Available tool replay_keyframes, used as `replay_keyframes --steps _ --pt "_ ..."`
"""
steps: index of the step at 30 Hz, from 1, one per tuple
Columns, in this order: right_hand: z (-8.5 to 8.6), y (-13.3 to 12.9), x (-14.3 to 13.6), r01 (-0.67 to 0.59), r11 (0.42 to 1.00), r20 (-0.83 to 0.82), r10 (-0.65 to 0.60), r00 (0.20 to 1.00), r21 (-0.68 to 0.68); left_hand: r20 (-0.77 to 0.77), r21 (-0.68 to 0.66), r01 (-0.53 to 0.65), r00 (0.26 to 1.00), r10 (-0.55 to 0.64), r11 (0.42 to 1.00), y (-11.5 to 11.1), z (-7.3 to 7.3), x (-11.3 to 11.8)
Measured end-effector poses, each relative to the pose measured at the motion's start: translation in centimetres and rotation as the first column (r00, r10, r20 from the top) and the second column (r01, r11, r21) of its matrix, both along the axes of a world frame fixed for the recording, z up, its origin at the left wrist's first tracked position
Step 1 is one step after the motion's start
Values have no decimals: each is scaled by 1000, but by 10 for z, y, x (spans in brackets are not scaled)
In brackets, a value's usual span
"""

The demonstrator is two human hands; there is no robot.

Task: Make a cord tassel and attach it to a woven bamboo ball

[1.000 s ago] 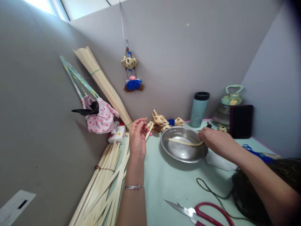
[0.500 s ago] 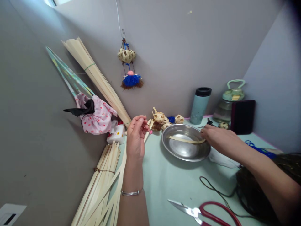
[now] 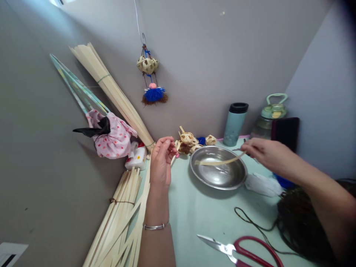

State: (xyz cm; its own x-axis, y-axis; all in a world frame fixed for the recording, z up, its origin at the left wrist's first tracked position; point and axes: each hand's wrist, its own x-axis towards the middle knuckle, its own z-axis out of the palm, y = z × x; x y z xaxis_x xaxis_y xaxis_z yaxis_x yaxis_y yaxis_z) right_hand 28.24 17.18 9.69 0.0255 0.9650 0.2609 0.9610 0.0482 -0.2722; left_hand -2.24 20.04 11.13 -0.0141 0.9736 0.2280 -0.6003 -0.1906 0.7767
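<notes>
My right hand (image 3: 263,149) pinches one end of a pale flat bamboo strip (image 3: 222,162) beyond the right rim of a shallow steel bowl (image 3: 194,177). The strip's other end reaches across the bowl toward its left side. Left of the bowl, my left hand (image 3: 162,159) is raised with fingers curled and the thumb close to them. Part of a pale strip shows beside those fingers, but whether they grip it cannot be made out. Behind the bowl lie small woven balls (image 3: 187,138). Red-handled scissors (image 3: 229,249) lie in front, blades spread.
Bundled strips (image 3: 118,207) and loose ones lie at left; a taller bundle (image 3: 114,91) leans on the wall beside a pink bag (image 3: 114,137). A tumbler (image 3: 235,126), jug (image 3: 274,111) and phone-like slab (image 3: 290,131) stand behind. Dark cord (image 3: 297,222) is at right.
My right hand has moved slightly right and up, lifting its end of the strip above the bowl's rim. My left hand stays nearly still. The view has shifted a little.
</notes>
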Motion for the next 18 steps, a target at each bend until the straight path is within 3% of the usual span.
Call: replay_keyframes --steps 2,5,8,10,12,14,16,18 --pt "11 -4 7 12 997 -193 3 981 75 -6 -8 -3 1000 3 1000 1 -2 0" --pt "25 -11 11 103 974 -536 21 844 201 -30 -7 6 1000 -7 1000 3 -6 1" --pt "32 -14 12 223 943 -679 4 734 246 -83 1 25 996 -25 1000 6 -11 1" --pt "33 -13 13 309 904 -785 45 618 295 -198 13 34 980 -30 999 9 -18 2" --pt "35 -12 15 367 879 -887 121 445 303 -402 35 50 915 -32 998 13 -27 3" --pt "36 -10 18 371 891 -946 160 283 262 -622 30 102 781 -61 994 15 -37 7" --pt "36 -8 19 337 916 -970 162 183 217 -727 -26 172 673 -136 985 15 -45 15" --pt "32 -6 17 273 947 -982 138 126 168 -679 -62 237 701 -215 969 13 -48 25"
